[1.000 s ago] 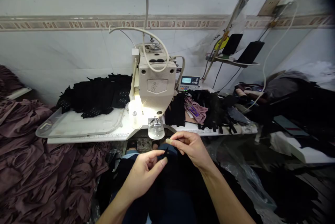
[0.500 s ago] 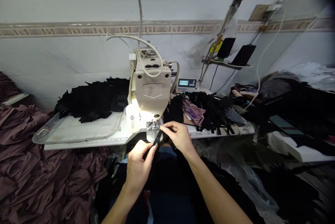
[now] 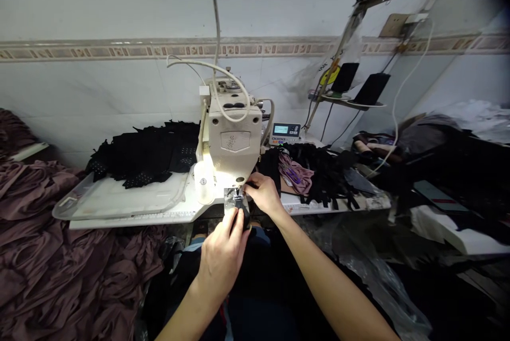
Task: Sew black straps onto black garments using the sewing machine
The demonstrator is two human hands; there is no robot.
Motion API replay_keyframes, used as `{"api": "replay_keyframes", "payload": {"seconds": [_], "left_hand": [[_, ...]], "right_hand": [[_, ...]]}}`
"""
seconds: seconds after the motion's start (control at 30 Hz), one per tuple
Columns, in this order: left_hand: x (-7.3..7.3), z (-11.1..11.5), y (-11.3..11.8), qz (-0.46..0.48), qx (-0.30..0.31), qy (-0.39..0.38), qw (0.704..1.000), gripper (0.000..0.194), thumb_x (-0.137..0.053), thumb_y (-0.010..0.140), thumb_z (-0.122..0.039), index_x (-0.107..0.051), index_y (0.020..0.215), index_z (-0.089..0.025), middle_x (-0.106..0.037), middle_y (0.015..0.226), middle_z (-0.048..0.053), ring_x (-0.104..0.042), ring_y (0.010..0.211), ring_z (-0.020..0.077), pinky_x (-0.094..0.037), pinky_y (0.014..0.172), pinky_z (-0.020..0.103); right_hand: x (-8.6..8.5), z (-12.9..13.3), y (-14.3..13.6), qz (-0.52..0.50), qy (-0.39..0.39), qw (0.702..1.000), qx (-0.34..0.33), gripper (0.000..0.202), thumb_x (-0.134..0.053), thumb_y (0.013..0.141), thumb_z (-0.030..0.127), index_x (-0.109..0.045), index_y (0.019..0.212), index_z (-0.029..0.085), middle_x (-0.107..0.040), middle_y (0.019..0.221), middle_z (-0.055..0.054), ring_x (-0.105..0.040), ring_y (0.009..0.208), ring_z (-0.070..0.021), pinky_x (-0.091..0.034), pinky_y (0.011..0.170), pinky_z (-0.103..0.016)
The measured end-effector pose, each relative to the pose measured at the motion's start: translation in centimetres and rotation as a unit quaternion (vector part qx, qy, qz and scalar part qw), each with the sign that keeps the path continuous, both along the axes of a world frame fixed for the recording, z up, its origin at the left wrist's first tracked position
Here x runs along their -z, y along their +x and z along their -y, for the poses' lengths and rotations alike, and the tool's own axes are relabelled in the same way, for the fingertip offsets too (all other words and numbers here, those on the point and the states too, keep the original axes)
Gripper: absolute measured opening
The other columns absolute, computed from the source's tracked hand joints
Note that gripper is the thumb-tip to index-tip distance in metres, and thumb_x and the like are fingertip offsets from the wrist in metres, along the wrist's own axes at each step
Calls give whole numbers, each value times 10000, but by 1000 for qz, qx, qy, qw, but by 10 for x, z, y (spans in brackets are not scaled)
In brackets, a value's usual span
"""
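A white sewing machine (image 3: pixel 235 144) stands in front of me, its lamp lighting the needle area. Under its presser foot (image 3: pixel 238 196) lies the end of a black fabric strip (image 3: pixel 241 207). My left hand (image 3: pixel 228 240) pinches that strip between thumb and fingers, just on the near side of the foot. My right hand (image 3: pixel 263 192) is at the right side of the needle, fingertips closed together close to the foot. Whether those fingertips hold a piece of the strip is hidden.
Black cut pieces (image 3: pixel 147 152) lie on a clear plastic tray (image 3: pixel 119 205) at left. Black straps and a mauve scrap (image 3: pixel 297 173) sit right of the machine, by a control panel (image 3: pixel 285 131). Mauve fabric (image 3: pixel 71 256) is heaped at lower left. Black thread cones (image 3: pixel 371 89) stand on a rack.
My left hand has moved forward and right, up to the presser foot, bringing the black strip there. My right hand has shifted slightly up beside the needle.
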State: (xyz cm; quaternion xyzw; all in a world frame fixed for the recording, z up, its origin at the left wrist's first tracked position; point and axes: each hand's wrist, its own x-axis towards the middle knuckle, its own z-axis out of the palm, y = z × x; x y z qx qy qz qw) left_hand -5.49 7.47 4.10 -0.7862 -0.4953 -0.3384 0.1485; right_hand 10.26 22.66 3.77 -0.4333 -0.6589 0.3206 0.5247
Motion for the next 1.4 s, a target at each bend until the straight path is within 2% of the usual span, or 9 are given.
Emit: {"api": "replay_keyframes", "payload": {"seconds": [0.23, 0.37, 0.5, 0.67, 0.87, 0.97, 1.1, 1.27, 1.4], "left_hand": [[0, -8, 11, -20, -38, -18, 999, 398, -539, 1101, -260, -596, 1467, -115, -695, 1448, 186, -799, 1104, 290, -676, 840, 332], [-1, -2, 11, -2, -50, -46, 998, 413, -529, 1102, -231, -579, 1502, -141, -657, 1509, 178, -810, 1067, 272, -671, 793, 305], [2, 13, -10, 126, 28, -78, 989, 408, -505, 1106, -196, -588, 1505, -221, -663, 1508, 123, -749, 1231, 242, -640, 947, 294], [26, 31, -64, 247, 93, -224, 938, 228, -607, 1067, -296, -776, 1197, -214, -816, 1082, 78, -787, 954, 212, -615, 841, 270], [62, 36, -129, 344, 86, -472, 808, 239, -851, 857, -407, -825, 743, -198, -795, 801, 34, -720, 771, 212, -529, 739, 250], [73, 38, -144, 420, 50, -478, 770, 285, -935, 736, -433, -812, 693, -180, -790, 784, 44, -709, 775, 217, -527, 728, 250], [81, 41, -141, 535, -18, -413, 737, 446, -896, 742, -588, -790, 851, -168, -797, 857, 59, -719, 781, 213, -567, 730, 277], [69, 43, -119, 627, -31, -370, 685, 502, -802, 835, -668, -669, 866, -185, -739, 844, 20, -693, 786, 166, -566, 750, 261], [50, 46, -90, 611, 7, -411, 677, 446, -814, 872, -589, -689, 842, -162, -662, 749, -6, -594, 672, 126, -464, 627, 208]], "right_hand": [[-1, -9, -6, -19, -2, 1000, 20, 107, -736, 770, 184, -816, 825, 231, -808, 901, -52, -746, 885, -261, -564, 831, -338], [10, 5, -3, -62, -44, 996, 40, 210, -788, 843, 397, -807, 885, 192, -783, 828, -68, -716, 754, -238, -551, 684, -309], [35, 47, 7, -100, -119, 987, 29, 534, -659, 946, 690, -797, 1023, 180, -770, 807, -60, -694, 722, -222, -551, 625, -303], [51, 102, 40, -116, -327, 918, -193, 511, -884, 784, 647, -801, 942, 169, -784, 901, -54, -719, 853, -232, -578, 786, -335], [31, 103, 79, -127, -323, 930, -118, 411, -982, 723, 496, -739, 787, 171, -684, 726, 17, -598, 686, -146, -455, 677, -261], [27, 103, 77, -92, -303, 940, -128, 399, -941, 778, 521, -749, 804, 173, -683, 759, 8, -598, 728, -155, -456, 713, -266], [25, 113, 75, -74, -315, 935, -146, 427, -902, 803, 574, -745, 895, 188, -698, 819, -4, -624, 758, -174, -478, 702, -272], [4, 110, 110, 93, -358, 906, -205, 525, -879, 804, 605, -633, 612, 183, -557, 576, 30, -498, 547, -122, -365, 523, -245], [-15, 105, 119, 154, -306, 928, -150, 441, -892, 762, 623, -848, 872, 198, -793, 860, -88, -702, 762, -244, -541, 675, -315]]}}
